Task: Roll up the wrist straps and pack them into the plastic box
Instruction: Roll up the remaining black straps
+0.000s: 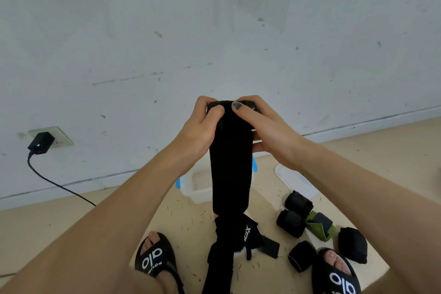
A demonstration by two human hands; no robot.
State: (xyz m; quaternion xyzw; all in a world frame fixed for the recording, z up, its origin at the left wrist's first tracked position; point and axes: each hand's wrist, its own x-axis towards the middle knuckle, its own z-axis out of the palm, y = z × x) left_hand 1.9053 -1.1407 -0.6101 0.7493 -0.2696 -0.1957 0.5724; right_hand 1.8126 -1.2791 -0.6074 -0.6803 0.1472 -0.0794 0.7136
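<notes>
Hands are working at chest height: the left hand (201, 126) and the right hand (262, 124) are both pinching the top end of a long black wrist strap (230, 162), thumbs pressing its soft, matte fabric while the rest is hanging straight down toward the floor (71, 217). Behind the strap, a translucent plastic box (195, 186) with blue clips is sitting open near the scuffed white wall (214, 31), its lid (293, 179) lying just beside it. Rolled black straps (298, 203) and a green one (318, 224) are clustering on the tan floor to the right, near a black sandal (338, 274). A charger (41, 143) is plugged in far left.
</notes>
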